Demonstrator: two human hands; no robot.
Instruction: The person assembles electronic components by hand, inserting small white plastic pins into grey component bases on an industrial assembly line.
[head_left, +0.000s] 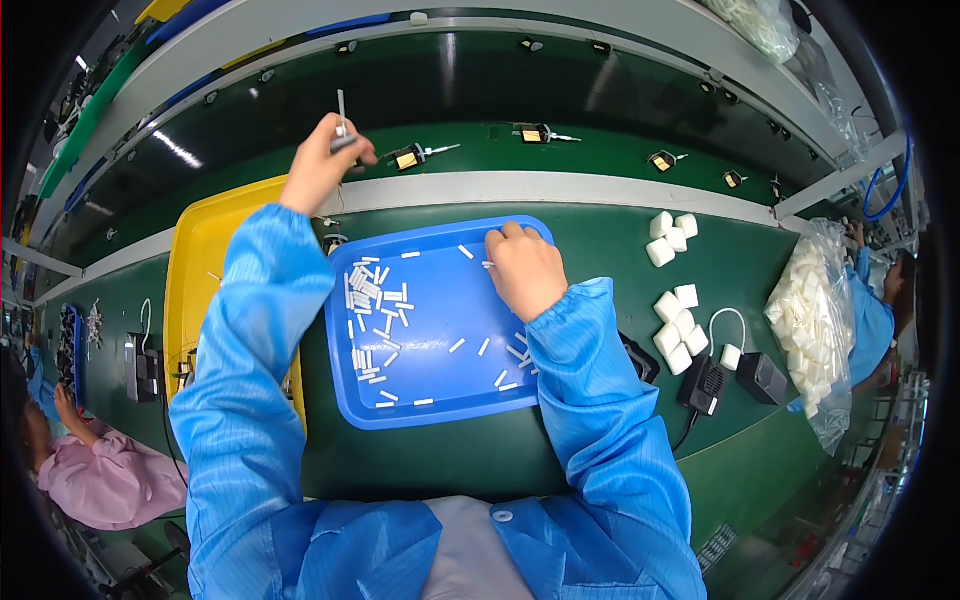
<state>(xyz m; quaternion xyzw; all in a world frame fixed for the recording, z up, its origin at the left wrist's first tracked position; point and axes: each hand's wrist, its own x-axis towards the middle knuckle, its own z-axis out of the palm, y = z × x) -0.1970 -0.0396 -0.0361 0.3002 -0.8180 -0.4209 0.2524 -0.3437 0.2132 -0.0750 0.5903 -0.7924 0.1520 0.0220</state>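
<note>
Now holding a small gray thing [343, 143] with a thin pale stick on it in the left hand [322, 165], with fingers closed around it. Up by the far edge of the bench [430, 465], seen against the green strip [600, 155] behind the white rail [600, 189]. Reaching with the right hand [526, 266] to the far right corner of the blue tray [440, 300], with fingers bent down and close together. Right by the fingertips, one little white stick [489, 264]; cannot tell if pinched or just touched.

In the blue tray, lots more white sticks [362, 290], mostly heaped along its left edge, with a few spread near the right and near edges. Just left of that, a yellow tray [190, 250], partly hidden under the left blue sleeve [250, 300]. Toward the far right corner of the bench, two bunches of white blocks [668, 306] and a big clear bag [815, 310] full of them. Nearer the right edge, two black boxes [702, 385]. Past the far edge, a row of small black and yellow parts [408, 157] with thin tips.
</note>
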